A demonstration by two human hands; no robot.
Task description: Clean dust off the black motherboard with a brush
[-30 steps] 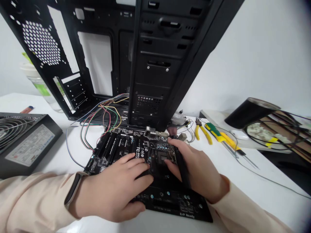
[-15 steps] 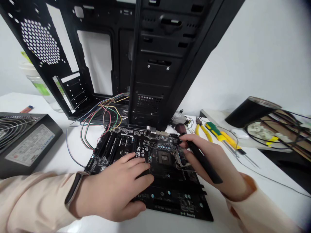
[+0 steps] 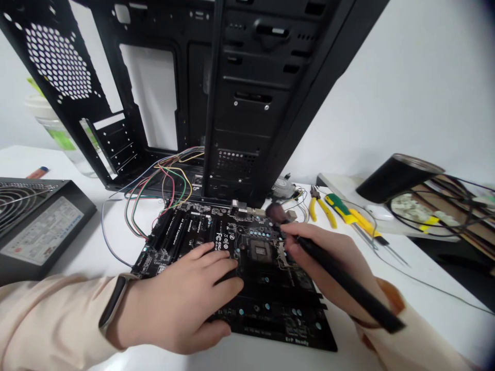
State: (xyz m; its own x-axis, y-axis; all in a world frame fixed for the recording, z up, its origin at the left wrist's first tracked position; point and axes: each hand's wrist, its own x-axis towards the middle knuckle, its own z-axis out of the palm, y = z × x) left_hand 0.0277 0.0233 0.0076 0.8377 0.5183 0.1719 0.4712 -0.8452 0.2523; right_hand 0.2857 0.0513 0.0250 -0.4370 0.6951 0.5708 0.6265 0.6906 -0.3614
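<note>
A black motherboard (image 3: 266, 288) lies flat on the white table, its bare CPU socket (image 3: 260, 251) facing up. My left hand (image 3: 193, 296) rests on the board's left part, palm down with the fingers spread. In my right hand (image 3: 332, 257) is a black-handled brush (image 3: 344, 281), pinched near its head. Its dark bristles (image 3: 275, 211) are over the board's far right corner, by the rear ports; whether they touch it I cannot tell. Thin coloured wires (image 3: 176, 178) run from the computer case (image 3: 247, 118) down to the board's far left side.
The tall case stands just behind the board. At the left sits a power supply (image 3: 46, 221), with a bottle (image 3: 58, 129) behind it. Pliers (image 3: 323, 206), a green-and-yellow screwdriver (image 3: 340, 206), a heatsink fan (image 3: 282, 186) and a black cylinder (image 3: 398, 178) lie to the right.
The brush head has moved a little left over the board's far corner, and its handle has swung down to the right. My left hand stays in place on the motherboard.
</note>
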